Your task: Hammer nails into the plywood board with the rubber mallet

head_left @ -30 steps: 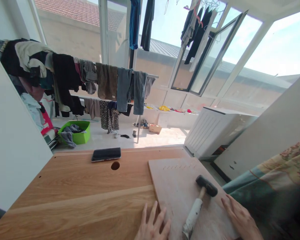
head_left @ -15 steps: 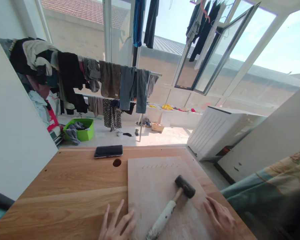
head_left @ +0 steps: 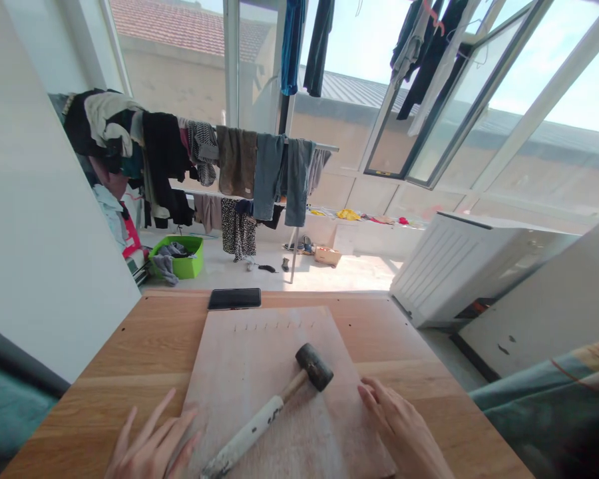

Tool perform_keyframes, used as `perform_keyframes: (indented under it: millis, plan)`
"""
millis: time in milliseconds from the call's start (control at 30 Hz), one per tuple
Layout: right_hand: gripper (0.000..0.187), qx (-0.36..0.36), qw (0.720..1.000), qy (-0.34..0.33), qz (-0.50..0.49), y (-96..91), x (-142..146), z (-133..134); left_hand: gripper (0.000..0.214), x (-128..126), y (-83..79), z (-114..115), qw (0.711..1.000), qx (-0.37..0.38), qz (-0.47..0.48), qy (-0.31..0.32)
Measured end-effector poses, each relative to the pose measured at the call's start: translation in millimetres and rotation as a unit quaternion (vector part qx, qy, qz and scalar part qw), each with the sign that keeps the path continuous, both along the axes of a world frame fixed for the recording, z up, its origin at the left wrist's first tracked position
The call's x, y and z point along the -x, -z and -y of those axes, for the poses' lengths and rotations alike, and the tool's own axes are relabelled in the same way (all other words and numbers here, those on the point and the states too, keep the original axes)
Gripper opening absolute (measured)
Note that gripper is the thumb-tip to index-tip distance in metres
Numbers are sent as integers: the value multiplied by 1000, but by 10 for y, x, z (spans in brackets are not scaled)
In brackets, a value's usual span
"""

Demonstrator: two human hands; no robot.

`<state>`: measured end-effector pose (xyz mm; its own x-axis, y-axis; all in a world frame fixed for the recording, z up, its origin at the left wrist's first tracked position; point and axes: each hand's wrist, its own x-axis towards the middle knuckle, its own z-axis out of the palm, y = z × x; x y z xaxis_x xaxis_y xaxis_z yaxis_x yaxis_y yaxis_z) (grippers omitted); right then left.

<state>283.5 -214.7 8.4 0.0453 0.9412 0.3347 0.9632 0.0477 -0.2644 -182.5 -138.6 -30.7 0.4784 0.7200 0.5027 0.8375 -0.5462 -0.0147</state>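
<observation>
A pale wooden board (head_left: 229, 372) lies on the wooden table, with a row of several thin nails (head_left: 276, 325) standing in it near its far edge. On the board rests a mallet (head_left: 259, 419), its black head towards the far right and its white-wrapped handle pointing down left. My left hand (head_left: 154, 439) is spread at the board's left edge, fingers apart and holding nothing. At the right edge my right hand (head_left: 399, 422) lies against the board, fingers stretched forward and close together. Neither hand touches the mallet.
A black phone (head_left: 234, 299) lies at the far edge of the wooden table (head_left: 114, 359), just behind the board. Beyond are a green basin (head_left: 190, 266), a drying rack with clothes (head_left: 239, 163) and a white ribbed cabinet (head_left: 439, 266). A patterned cloth (head_left: 554, 392) hangs at right.
The board, with the mallet on it, has shifted left across the table and turned slightly, covering the round hole. Both hands have moved left with it. The camera view has also shifted.
</observation>
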Motion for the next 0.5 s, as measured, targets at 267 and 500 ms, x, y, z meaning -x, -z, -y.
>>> perform_keyframes:
  millis: [267,500]
  plan:
    - [39,16,999,-26,-26,-768,363,-951,33,-759,-1327,-727,985,149,51,68]
    - [52,-4,989,-16,-148,-1249,874,-1609,36,-1102,-1839,-1316,971,176,109,118]
